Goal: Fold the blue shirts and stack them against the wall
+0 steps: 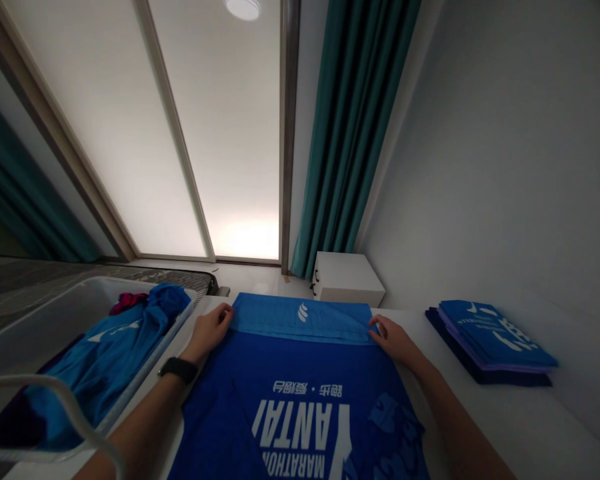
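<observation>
Near shirt point(300, 393) royal blue with white lettering, its far band lighter blue; folded stack point(490, 340) on the right blue and purple; curtains point(350, 133) teal.

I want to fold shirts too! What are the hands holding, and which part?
Both hands hold the blue shirt by its folded-over far edge: left hand at the left corner, right hand at the right corner.

Teal curtains point(353, 133) flank a glowing frosted window point(180, 133) (ceiling lamp point(243, 8) above), white cabinet point(347, 279) beside grey wall point(505, 153)
</observation>
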The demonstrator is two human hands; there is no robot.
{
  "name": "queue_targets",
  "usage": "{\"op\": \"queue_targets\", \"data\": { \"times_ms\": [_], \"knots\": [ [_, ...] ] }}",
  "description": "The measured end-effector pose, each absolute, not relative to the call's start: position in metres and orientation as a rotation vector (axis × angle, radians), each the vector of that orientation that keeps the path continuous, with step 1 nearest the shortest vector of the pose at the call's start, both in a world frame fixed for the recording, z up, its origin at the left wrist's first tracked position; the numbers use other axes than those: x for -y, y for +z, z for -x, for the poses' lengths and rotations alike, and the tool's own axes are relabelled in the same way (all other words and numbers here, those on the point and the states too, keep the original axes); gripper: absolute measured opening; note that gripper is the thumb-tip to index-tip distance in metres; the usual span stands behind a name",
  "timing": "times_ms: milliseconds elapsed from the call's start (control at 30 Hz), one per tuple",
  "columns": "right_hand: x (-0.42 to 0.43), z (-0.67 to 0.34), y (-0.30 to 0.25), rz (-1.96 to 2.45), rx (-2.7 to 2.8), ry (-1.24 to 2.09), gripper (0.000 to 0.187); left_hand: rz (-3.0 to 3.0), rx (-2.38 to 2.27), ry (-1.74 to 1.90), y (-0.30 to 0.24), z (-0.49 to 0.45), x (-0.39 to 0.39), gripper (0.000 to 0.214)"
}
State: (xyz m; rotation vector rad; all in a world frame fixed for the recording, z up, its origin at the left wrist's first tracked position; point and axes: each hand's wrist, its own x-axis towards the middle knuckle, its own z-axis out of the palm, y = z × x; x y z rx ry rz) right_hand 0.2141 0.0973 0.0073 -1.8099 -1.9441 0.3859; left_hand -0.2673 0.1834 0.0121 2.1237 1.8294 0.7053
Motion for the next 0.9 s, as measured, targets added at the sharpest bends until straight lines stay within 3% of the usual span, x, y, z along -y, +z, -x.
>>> {"op": "queue_targets", "data": {
  "times_ms": [133,333,900],
  "knots": [
    [-0.092,-0.207,0.020,1.757,2.082,0.383,0.010,-2.250,-1.675,0.669,0.021,0.269,-0.174,0.023],
    [-0.088,-0.201,0.022,1.765,2.126,0.407,0.016,-2.225,-1.585,0.680,0.024,0.273,-0.162,0.031],
    [-0.079,-0.205,-0.002,1.720,1.994,0.164,0.011,-2.136,-1.580,0.829,0.022,0.274,-0.157,0.020]
  ]
}}
